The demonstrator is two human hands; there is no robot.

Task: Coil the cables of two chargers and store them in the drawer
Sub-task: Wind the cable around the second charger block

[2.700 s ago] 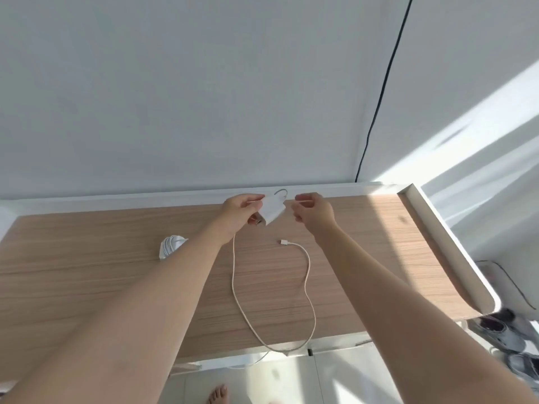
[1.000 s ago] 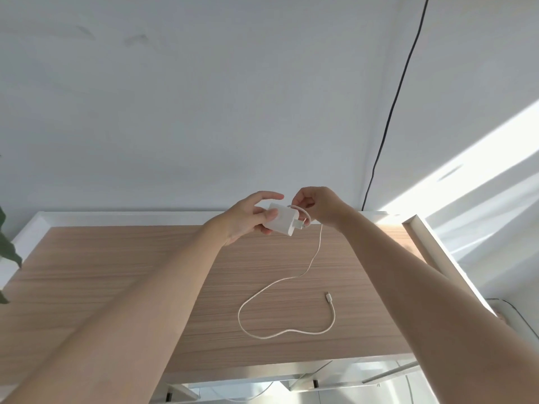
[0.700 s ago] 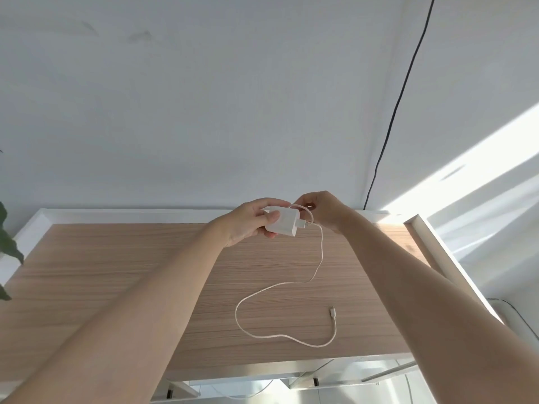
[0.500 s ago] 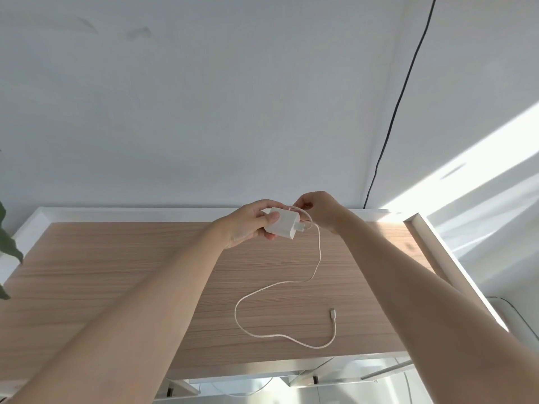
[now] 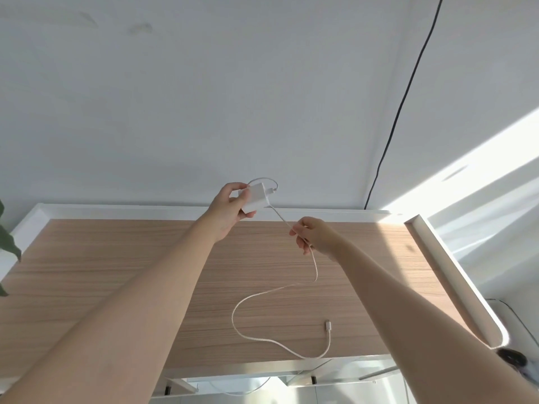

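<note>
My left hand (image 5: 229, 209) grips a white charger block (image 5: 256, 197) raised above the far edge of the wooden desk (image 5: 116, 272). One turn of its white cable (image 5: 316, 272) loops over the block's top. My right hand (image 5: 313, 236) pinches the cable a little below and to the right of the block. From there the cable hangs down, curves across the desk and ends in a plug (image 5: 328, 326) near the front edge. No second charger and no drawer are in view.
A white raised rim (image 5: 455, 275) runs along the desk's back and right sides. A black wire (image 5: 399, 112) runs down the wall behind. Green plant leaves (image 5: 7, 246) show at the left edge. Floor and metal frame parts show below the front edge.
My right hand has moved down and right away from the block, sliding along the cable. My left hand has lifted the block higher. The first coiled charger seen earlier is out of view.
</note>
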